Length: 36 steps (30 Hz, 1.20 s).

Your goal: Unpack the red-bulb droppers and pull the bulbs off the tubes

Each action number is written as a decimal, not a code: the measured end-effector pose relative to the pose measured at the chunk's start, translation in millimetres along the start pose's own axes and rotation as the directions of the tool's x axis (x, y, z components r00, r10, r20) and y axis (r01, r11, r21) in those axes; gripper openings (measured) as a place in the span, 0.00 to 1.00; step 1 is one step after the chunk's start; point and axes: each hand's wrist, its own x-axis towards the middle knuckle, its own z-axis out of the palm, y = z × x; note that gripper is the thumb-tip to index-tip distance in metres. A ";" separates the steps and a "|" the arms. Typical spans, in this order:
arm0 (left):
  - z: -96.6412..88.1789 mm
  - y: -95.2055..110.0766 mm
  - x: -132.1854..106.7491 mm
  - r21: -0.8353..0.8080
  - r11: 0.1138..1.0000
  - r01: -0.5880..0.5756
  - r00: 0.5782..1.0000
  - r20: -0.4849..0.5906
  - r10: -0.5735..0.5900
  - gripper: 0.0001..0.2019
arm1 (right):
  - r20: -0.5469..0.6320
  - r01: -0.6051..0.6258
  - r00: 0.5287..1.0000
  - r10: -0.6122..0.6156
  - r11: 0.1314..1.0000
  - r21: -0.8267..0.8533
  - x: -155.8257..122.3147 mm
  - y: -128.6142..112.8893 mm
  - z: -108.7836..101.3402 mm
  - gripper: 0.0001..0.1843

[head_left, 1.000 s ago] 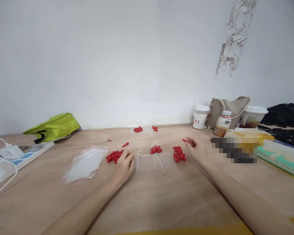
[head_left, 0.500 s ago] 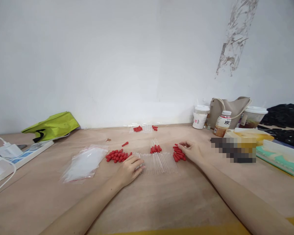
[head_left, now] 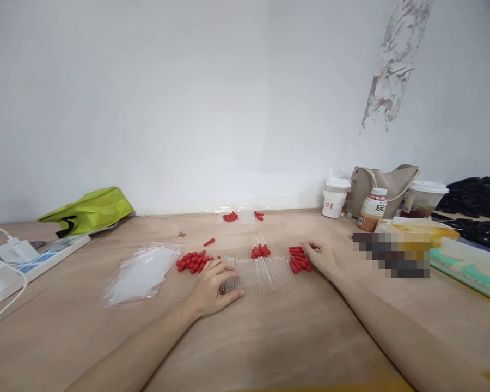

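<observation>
A row of thin clear glass dropper tubes (head_left: 265,275) lies side by side on the table. My left hand (head_left: 212,286) rests over the left end of that row, its thumb and fingers apart. Left of it is a pile of red rubber dropper bulbs (head_left: 193,261). At the right end of the row, my right hand (head_left: 322,258) sits beside a smaller group of red bulbs (head_left: 298,258), fingers loosely bent and parted, with no bulb visible in them. Behind the row, a few tubes with red bulbs fitted (head_left: 261,250) lie together. One loose bulb (head_left: 209,242) lies farther back.
Clear plastic bags (head_left: 145,275) lie at left, near a white power strip (head_left: 61,251) and a green pouch (head_left: 93,209). Near the wall lies a bag with red bulbs (head_left: 231,216). At right stand a paper cup (head_left: 335,198), a bottle (head_left: 372,211) and a grey handbag (head_left: 392,182).
My left thumb has spread away from its fingers. My right fingertips have drawn slightly right, off the red bulb they were touching. The view has shifted slightly.
</observation>
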 end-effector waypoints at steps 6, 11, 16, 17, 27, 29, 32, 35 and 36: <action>0.4 -1.1 0.2 0.060 0.998 0.000 1.000 0.007 0.000 0.26 | -0.142 0.087 0.982 -0.125 0.965 -0.246 -10.1 -27.8 -7.1 0.17; 3.3 -4.1 1.8 0.089 0.995 0.047 0.999 0.013 -0.049 0.26 | 0.194 0.198 0.976 -0.103 0.793 -0.576 -12.4 -80.5 8.5 0.12; 3.5 -3.8 1.1 0.107 0.991 0.082 0.996 0.011 -0.083 0.26 | 0.303 0.091 0.941 0.151 0.749 -0.656 5.8 -101.9 45.7 0.11; 3.4 -3.6 0.9 0.111 0.990 0.088 0.996 0.010 -0.089 0.27 | 0.310 0.066 0.931 0.194 0.745 -0.664 10.2 -101.2 52.4 0.10; 3.3 -3.3 -0.4 0.091 0.987 0.135 0.991 -0.005 -0.135 0.40 | 0.380 -0.016 0.823 0.423 0.685 -0.728 32.0 -92.9 76.8 0.09; 2.4 -2.4 -0.7 0.083 0.987 0.137 0.991 -0.009 -0.137 0.39 | 0.376 -0.001 0.831 0.410 0.678 -0.736 33.2 -100.7 70.4 0.07; 1.9 -2.3 -1.4 0.064 0.987 0.147 0.989 -0.027 -0.145 0.28 | 0.363 0.054 0.882 0.301 0.699 -0.713 28.7 -117.6 49.7 0.08; 3.8 -4.8 -2.0 0.031 0.986 0.163 0.985 -0.065 -0.161 0.19 | 0.366 0.167 0.924 0.110 0.746 -0.644 8.3 -127.6 23.3 0.12; 4.8 -5.9 -2.2 0.014 0.985 0.170 0.982 -0.091 -0.168 0.19 | 0.368 0.208 0.929 0.046 0.757 -0.620 -2.4 -126.8 15.8 0.13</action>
